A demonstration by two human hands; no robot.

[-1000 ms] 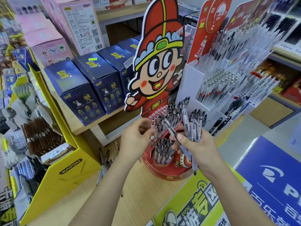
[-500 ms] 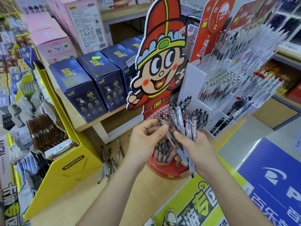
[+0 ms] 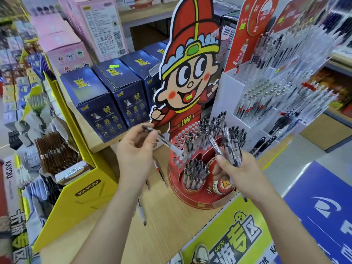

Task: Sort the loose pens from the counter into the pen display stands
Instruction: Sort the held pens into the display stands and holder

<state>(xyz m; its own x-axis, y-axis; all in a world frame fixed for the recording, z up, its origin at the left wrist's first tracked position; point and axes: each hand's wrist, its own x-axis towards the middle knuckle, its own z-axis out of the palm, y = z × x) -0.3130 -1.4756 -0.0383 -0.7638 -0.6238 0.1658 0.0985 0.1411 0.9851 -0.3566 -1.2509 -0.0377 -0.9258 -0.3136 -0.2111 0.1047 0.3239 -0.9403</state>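
Three dark blue boxes [image 3: 99, 103] stand side by side on a raised wooden shelf [image 3: 102, 146], each printed with small gold figures. Behind them pale pink boxes [image 3: 62, 48] are stacked, and a taller pink box [image 3: 95, 21] bears a white label with codes. To the left a yellow cardboard bin [image 3: 76, 202] holds rows of brown packets [image 3: 55, 151]. At the lower right lie a blue sign [image 3: 320, 206] with a white logo and a yellow-green banner [image 3: 228, 231].
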